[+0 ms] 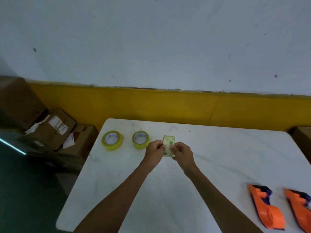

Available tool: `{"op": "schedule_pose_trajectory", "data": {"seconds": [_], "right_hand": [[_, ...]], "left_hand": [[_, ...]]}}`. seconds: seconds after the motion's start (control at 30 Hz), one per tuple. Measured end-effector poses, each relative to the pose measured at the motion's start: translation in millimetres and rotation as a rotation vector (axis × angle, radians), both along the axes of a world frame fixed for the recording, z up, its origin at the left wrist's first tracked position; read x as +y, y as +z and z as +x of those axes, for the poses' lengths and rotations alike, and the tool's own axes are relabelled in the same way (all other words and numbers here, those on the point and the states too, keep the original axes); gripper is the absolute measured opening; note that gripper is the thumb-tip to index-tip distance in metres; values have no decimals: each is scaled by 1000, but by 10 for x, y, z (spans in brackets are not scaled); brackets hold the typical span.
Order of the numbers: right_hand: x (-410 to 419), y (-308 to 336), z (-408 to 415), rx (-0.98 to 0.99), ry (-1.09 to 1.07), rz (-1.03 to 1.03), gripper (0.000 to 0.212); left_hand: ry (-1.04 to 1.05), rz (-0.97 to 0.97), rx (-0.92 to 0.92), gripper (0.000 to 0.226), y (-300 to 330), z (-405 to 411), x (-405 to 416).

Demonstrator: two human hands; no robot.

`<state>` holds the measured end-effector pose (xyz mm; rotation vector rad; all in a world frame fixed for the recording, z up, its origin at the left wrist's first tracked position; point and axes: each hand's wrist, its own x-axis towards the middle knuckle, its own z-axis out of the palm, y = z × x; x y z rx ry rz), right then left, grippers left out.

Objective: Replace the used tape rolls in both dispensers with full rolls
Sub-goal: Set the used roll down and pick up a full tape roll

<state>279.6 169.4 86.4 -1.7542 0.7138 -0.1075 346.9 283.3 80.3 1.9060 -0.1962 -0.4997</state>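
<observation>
A pale, nearly used-up tape roll [168, 144] with green print stands on edge above the white table, held between both hands. My left hand [154, 151] pinches its left side and my right hand [182, 153] pinches its right side. Two yellow tape rolls lie flat on the table to the left: one [112, 140] near the far left corner, the other [140, 140] just left of my left hand. Two orange tape dispensers lie at the front right, the nearer-left dispenser [265, 208] and a second dispenser [300, 211] cut off by the frame edge.
The white marble-look table [210, 165] stands against a wall with a yellow lower band. Brown cardboard boxes [55, 130] are stacked on the floor to the left of the table. Another box edge [303, 137] shows at the right.
</observation>
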Motion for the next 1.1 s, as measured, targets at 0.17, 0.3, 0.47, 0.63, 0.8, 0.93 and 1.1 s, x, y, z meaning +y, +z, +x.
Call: {"op": "schedule_pose_trajectory", "data": {"seconds": [0.17,0.3,0.47,0.63,0.8,0.93,1.1], "right_hand": [[177,-54,190,19,-16,5,21],[209,-103,264,29,-40,33,21],[168,-231,379,81,-40,26,22],[52,-352,484,108,-78,75,19],[-155,-528,662,142,-158,96,20],[-329,-687,754,132,-230,128,25],[-493,-875,798,100,-246,120,28]], "left_hand": [[-18,19,18,20,-96,219,196],[-39,19,23,16,-195,336,200],[-36,33,50,15,-303,424,169],[-76,98,-26,15,-369,538,17],[-141,320,-340,24,-488,685,-189],[-297,505,-521,26,-654,806,-346],[-424,693,-634,23,-897,860,-584]]}}
